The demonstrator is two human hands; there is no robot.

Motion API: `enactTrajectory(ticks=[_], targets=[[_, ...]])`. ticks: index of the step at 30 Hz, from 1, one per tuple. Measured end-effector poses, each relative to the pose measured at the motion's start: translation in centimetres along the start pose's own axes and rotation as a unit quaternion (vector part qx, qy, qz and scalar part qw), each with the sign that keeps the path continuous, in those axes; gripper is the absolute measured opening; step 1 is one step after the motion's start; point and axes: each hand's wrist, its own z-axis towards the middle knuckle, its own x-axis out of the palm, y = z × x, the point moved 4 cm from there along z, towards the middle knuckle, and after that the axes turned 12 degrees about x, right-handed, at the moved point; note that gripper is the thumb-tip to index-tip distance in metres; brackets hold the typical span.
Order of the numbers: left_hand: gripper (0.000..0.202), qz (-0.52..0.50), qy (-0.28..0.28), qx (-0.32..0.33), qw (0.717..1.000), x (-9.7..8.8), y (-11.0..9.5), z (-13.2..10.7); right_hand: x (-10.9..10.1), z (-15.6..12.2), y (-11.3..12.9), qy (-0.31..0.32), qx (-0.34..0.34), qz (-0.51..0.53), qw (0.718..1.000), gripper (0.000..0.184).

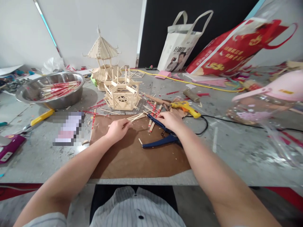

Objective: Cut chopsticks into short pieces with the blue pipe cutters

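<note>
Pinching thin stick (136, 117) between fingers of left hand (117, 130), blue-handled tool (159, 143) beside fingers of right hand (170, 120), right grip indiscernible.

Basin (73, 98) (sticks (60, 90) inside) left of stick frame (122, 99); mat (123, 157) before, glue gun (187, 108) right.

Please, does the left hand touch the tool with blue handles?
Apart: the head view shows thin sticks and brown mat between the left hand and the blue handles.
</note>
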Motion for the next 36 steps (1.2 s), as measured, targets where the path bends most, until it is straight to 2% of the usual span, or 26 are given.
enactTrajectory(ticks=[5, 8, 10, 12, 14, 16, 17, 19, 24, 29, 32, 34, 36], targets=[[0.027, -0.033, -0.018, -0.023, 0.999, 0.0, 0.5, -0.1, 0.4, 0.2, -0.4, 0.03, -0.004, -0.004, 1.0, 0.027], [0.029, -0.063, -0.04, -0.06, 0.995, 0.0, 1.0, -0.2, -0.6, 0.2, -0.4, -0.049, 0.001, 0.057, 0.997, 0.024], [0.033, -0.107, -0.057, -0.093, 0.988, 0.1, 1.4, -0.2, -1.6, -0.1, -0.3, -0.102, 0.019, 0.19, 0.976, 0.022], [0.037, -0.175, -0.07, -0.127, 0.974, 0.3, 1.5, -0.2, -2.1, -0.6, 0.2, -0.073, 0.034, 0.381, 0.921, 0.022], [0.038, -0.255, -0.075, -0.157, 0.951, 0.5, 1.2, -0.2, -1.9, -1.3, 1.3, 0.027, 0.032, 0.546, 0.837, 0.024], [0.037, -0.325, -0.07, -0.18, 0.926, 0.7, 0.5, -0.2, -1.5, -2.1, 2.8, 0.121, 0.025, 0.624, 0.771, 0.027], [0.036, -0.351, -0.064, -0.186, 0.916, 0.8, 0.0, -0.2, -1.3, -2.5, 3.5, 0.157, 0.024, 0.639, 0.753, 0.029], [0.035, -0.376, -0.049, -0.184, 0.907, 0.9, -0.7, -0.2, -0.6, -3.1, 4.5, 0.204, 0.023, 0.646, 0.735, 0.031], [0.036, -0.34, 0.007, -0.158, 0.927, 1.3, -1.2, -0.4, 0.6, -3.8, 5.8, 0.242, 0.001, 0.632, 0.736, 0.028], [0.037, -0.247, 0.036, -0.071, 0.966, 1.4, -1.2, -0.3, 0.5, -4.1, 6.1, 0.241, -0.021, 0.615, 0.75, 0.026], [0.031, -0.153, 0.039, 0.016, 0.987, 1.0, -1.7, -0.1, 0.4, -4.3, 6.2, 0.227, -0.037, 0.595, 0.77, 0.025], [0.028, -0.101, 0.051, 0.066, 0.991, 0.8, -2.2, 0.0, 0.4, -4.3, 6.3, 0.213, -0.054, 0.574, 0.789, 0.024], [0.025, -0.069, 0.066, 0.089, 0.991, 0.8, -2.4, 0.1, 0.4, -4.4, 6.4, 0.192, -0.074, 0.543, 0.814, 0.022]])
